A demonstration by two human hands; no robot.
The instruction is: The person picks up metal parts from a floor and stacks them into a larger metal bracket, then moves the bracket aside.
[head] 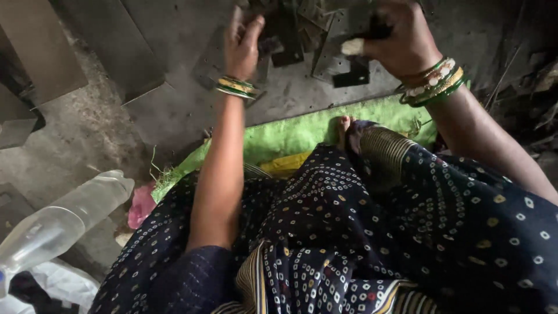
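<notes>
Dotted dark cloth (360,232) near cam; L hand (243,43) w/ fingers loose on metal pieces (290,40), R hand (401,40) clamped on one.

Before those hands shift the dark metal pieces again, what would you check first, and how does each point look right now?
1. Left hand on the metal pieces: ok, fingers rest on them.
2. Right hand grip on a dark piece: ok, closed around it.
3. Bandaged fingertip away from edges: cannot tell.
4. Bangles free of the metal: ok.
5. Bare toes away from the metal sheet: not ok, they lie beside its edge.
6. Plastic bottle out of the way: ok.
</notes>
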